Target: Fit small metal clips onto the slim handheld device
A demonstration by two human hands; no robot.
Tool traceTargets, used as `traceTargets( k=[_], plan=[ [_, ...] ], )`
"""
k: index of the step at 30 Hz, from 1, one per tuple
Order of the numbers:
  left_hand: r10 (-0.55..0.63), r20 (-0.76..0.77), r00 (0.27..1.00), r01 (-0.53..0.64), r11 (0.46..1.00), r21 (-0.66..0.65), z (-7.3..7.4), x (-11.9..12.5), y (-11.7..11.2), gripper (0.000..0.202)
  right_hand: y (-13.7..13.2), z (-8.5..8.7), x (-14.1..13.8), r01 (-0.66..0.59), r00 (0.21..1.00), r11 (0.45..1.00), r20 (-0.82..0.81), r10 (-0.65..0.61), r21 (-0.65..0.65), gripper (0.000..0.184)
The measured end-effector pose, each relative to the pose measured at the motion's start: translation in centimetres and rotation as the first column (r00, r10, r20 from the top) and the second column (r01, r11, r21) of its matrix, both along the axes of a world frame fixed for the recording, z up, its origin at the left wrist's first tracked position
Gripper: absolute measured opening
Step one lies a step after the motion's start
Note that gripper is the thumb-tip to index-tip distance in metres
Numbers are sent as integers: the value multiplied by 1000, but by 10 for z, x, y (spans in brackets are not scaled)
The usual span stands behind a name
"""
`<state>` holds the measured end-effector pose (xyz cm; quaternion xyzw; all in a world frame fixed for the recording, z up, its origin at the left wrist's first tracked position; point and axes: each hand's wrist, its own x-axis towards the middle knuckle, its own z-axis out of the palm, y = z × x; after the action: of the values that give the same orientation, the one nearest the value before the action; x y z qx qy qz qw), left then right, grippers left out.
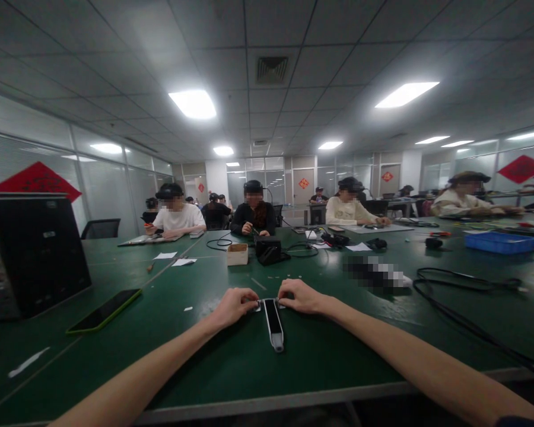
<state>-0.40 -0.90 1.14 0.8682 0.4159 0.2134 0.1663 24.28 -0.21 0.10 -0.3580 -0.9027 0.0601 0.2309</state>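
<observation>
A narrow device [273, 320] with a long black face, a pale rim and a grey lower end lies on the green table in front of me. On its left, my left hand [237, 307] is closed, thumb and fingers pinched at a small shiny grey bit beside the device's upper end. My right hand [301, 295] is pinched the same way on the right side, over another small pale bit. Whether these bits belong to the device or are loose pieces, I cannot tell. Both wrists hover close to the tabletop.
A phone with a green edge [104, 311] and a black computer case [35, 255] are to the left. Ahead stand a small open box [237, 255] and a black device [269, 249]. Black cables [454, 308] and a blue tray [501, 242] lie right. Several people sit across the table.
</observation>
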Motion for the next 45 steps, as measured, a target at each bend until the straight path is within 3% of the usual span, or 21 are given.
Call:
traceTargets(
  k=[4,8,15,20,22,24,26,29,31,33,35,38,45],
  plan=[
    [-76,-112,991,92,985,145,2,-2,5,19,1,0,1,-7,1000,1000,24,7,-2,10],
    [-142,-124,982,163,970,179,2,-2,10,18,2,0,0,0,1000,1000,19,0,6,10],
    [-68,-128,989,88,983,161,2,3,8,18,6,-4,-1,-13,1000,1000,27,12,29,9],
    [-62,-123,990,78,989,129,4,3,6,23,7,2,6,-18,997,1000,80,19,-13,22],
    [-80,-115,990,96,985,140,3,2,7,23,10,6,12,17,994,1000,106,-18,6,27],
    [-104,-115,988,120,983,140,2,1,9,22,16,10,21,131,983,989,125,-138,64,32],
    [-123,-128,984,140,981,134,1,-1,11,24,25,11,37,338,925,931,136,-356,137,39],
    [-148,-141,979,169,975,147,0,-2,14,25,40,8,69,660,713,731,159,-683,174,53],
    [-160,-144,977,181,972,148,-1,-3,14,25,48,4,94,789,572,602,206,-794,126,60],
    [-161,-143,977,182,972,145,-1,-3,14,25,53,0,116,852,485,516,240,-841,84,66],
    [-155,-146,977,177,973,149,-1,-2,14,24,55,-3,133,880,448,473,262,-855,38,68],
    [-156,-160,975,182,969,165,0,-2,14,25,57,-7,146,890,443,454,286,-850,-31,69],
    [-173,-168,970,209,951,227,-4,-3,17,25,63,-9,138,909,398,416,322,-859,-14,71]
  ],
)
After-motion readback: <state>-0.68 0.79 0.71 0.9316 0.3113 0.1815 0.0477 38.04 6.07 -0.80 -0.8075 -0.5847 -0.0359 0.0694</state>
